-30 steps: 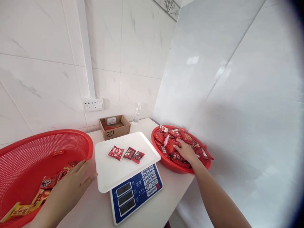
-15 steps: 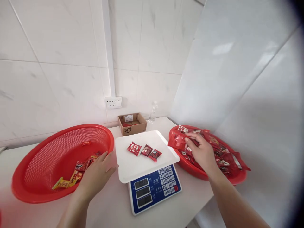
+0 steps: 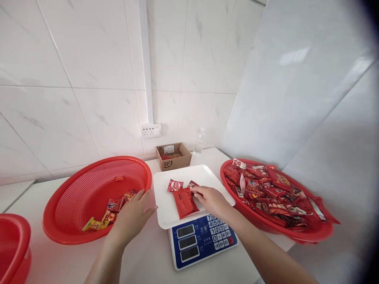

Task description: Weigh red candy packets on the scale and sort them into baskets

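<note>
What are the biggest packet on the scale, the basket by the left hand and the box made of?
The packet looks like plastic or foil film: flat pouch, soft sheen. The basket seems glossy plastic, with its smooth rim and perforated wall. The box looks like matte cardboard: brown, thin-walled, printed.

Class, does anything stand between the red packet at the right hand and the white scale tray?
Possibly: a patterned sachet and darker sachet lie on the tray, partly behind the packet, whose underside is hidden.
</note>
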Demonstrator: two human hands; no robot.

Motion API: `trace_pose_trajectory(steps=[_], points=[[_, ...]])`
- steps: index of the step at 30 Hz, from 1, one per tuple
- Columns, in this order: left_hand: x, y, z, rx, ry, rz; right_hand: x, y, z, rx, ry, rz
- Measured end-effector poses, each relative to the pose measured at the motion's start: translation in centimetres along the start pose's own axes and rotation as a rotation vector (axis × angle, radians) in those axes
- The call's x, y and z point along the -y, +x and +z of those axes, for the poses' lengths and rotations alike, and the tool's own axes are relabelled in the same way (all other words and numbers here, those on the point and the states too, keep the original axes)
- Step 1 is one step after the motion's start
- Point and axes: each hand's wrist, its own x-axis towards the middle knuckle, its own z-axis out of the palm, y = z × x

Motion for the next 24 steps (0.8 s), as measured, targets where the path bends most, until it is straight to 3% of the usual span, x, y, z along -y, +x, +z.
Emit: trace_pose_trajectory(steps=[3, 10, 14, 19, 24], points=[[-0.1, -0.1, -0.1, 0.007, -0.003, -0.004, 0.0, 0.6, -0.3, -0.026, -0.069, 0.018], [0.0, -0.1, -0.1, 0.001, -0.011, 0.001, 0.1, 0.9, -0.7, -0.175, 0.197, 0.021], [0.0, -0.1, -0.1, -0.004, -0.015, 0.005, -1.3, 0.7, -1.3, -0.286, 0.165, 0.014], [0.1, -0.1, 0.0, -0.008, -0.01, 0.006, -4.8, -1.2, -4.1, -0.392, 0.01, 0.135], [0.3, 0.1, 0.3, -0.025, 0.001, 0.019, -11.2, -5.0, -7.1, -0.443, -0.224, 0.365]])
